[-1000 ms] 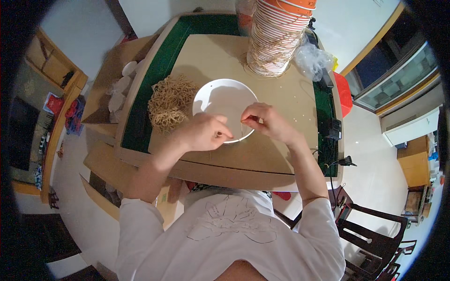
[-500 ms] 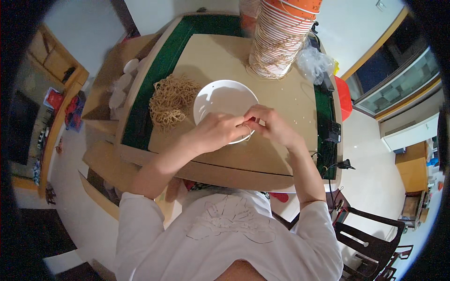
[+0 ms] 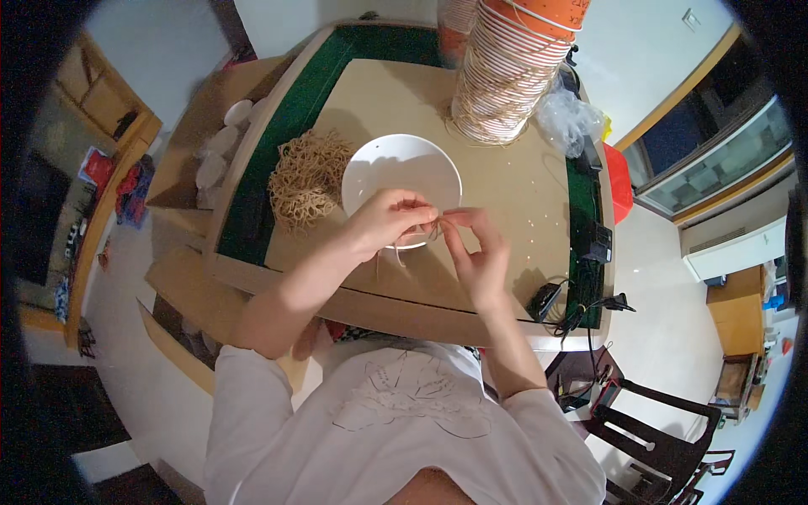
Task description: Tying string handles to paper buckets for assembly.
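Over the near rim of a white bowl (image 3: 400,164), my two hands meet fingertip to fingertip. My left hand (image 3: 387,225) pinches a thin tan cord (image 3: 399,256), whose loose ends dangle below the fingers. On the other side, my right hand (image 3: 481,257) has thumb and forefinger closed on the same cord, and a small loop shows between the hands. Fingers partly hide the cord there. Left of the bowl lies a tangled heap of tan cords (image 3: 310,181).
A tall stack of orange-and-white paper cups (image 3: 509,80), draped with cords, leans at the back of the table. Beside it sits a clear plastic bag (image 3: 568,118). A black power adapter (image 3: 598,242) and cables lie along the right edge. An open cardboard box (image 3: 181,172) stands left.
My right hand has turned, its fingers now pointing up and left, and its forearm has swung inward. More cord hangs below my left hand. The view has shifted slightly.
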`<state>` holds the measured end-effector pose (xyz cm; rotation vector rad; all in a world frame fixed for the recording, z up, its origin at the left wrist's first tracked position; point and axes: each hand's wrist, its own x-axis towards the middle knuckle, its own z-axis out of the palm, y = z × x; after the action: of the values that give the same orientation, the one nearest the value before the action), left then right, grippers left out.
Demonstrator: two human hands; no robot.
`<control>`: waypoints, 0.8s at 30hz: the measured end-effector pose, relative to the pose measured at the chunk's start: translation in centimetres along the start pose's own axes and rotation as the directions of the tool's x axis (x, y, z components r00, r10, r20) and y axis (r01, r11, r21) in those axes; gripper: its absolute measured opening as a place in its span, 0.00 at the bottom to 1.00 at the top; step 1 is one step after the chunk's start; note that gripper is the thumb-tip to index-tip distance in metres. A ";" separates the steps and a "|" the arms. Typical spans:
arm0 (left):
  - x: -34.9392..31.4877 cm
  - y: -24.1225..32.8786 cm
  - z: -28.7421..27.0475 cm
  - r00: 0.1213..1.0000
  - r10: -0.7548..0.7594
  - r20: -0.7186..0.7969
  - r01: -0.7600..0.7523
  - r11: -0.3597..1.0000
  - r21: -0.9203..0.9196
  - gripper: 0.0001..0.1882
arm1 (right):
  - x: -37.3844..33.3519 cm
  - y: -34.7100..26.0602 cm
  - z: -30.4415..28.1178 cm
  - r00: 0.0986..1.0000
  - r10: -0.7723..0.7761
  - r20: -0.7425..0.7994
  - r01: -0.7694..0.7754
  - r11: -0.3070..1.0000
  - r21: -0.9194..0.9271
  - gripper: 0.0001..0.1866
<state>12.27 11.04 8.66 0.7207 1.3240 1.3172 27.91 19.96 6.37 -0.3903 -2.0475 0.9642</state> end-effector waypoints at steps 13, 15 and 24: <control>0.1 0.1 0.5 0.999 -0.011 -0.042 0.010 1.000 -0.021 0.06 | -1.5 0.6 2.7 0.944 -0.155 -0.290 0.109 0.980 -0.169 0.08; 0.2 0.0 0.3 0.998 -0.015 -0.054 0.013 0.999 -0.034 0.07 | -1.6 0.4 2.9 0.951 -0.116 -0.286 0.080 0.988 -0.135 0.10; -0.1 -0.5 0.5 0.985 0.147 -0.096 -0.127 0.974 0.187 0.08 | -1.7 0.8 2.3 0.967 0.177 -0.185 -0.132 0.964 0.233 0.11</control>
<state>12.85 10.98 8.32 0.8884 1.5181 1.3739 27.13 18.37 4.01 -0.5154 -1.7247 1.1814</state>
